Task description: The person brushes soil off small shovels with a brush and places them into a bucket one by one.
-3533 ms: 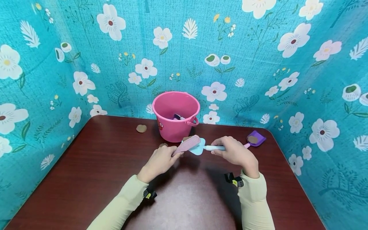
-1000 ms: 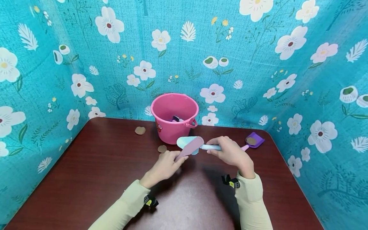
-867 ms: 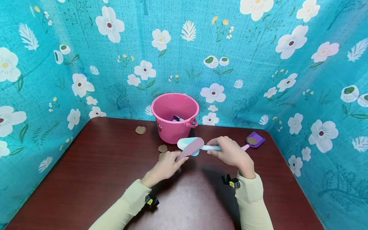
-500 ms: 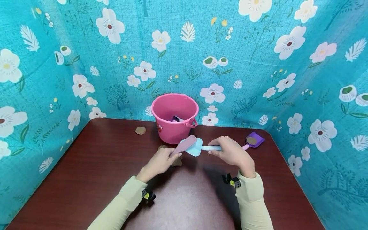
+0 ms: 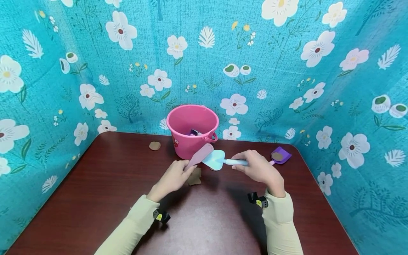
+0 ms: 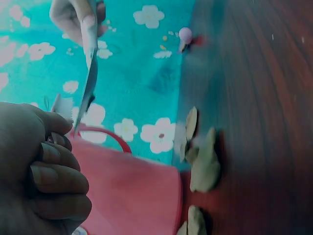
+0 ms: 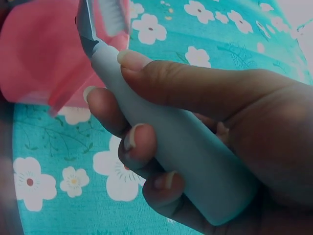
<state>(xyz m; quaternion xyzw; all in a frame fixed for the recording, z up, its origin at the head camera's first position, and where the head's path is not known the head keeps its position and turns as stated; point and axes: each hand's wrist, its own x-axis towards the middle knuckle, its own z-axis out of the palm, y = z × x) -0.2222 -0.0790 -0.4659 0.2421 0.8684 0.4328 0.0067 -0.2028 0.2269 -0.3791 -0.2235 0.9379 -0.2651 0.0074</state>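
Note:
My left hand (image 5: 172,179) grips a pink brush (image 5: 203,153), whose white bristles (image 6: 65,106) show in the left wrist view. In my right hand (image 5: 259,168) is a small light-blue toy shovel, its pale handle (image 7: 161,132) held between thumb and curled fingers. The shovel's blade (image 5: 216,160) points left, and the brush head overlaps its left edge in the head view. Brown, irregular flat pieces (image 5: 195,177) lie on the table below and beside the two tools. Just behind the tools stands a pink bucket (image 5: 183,141).
Dark and purple items (image 5: 195,132) sit inside the bucket. One brown piece (image 5: 154,145) lies to its left. At the back right, a purple shovel (image 5: 285,155) carries another brown piece (image 5: 276,156). A floral curtain (image 5: 137,92) borders the dark wooden table (image 5: 95,191).
The brush lay across the blade a second ago; my left hand has since drawn it leftward and up to the blade's edge. My right hand and the shovel stay nearly in place.

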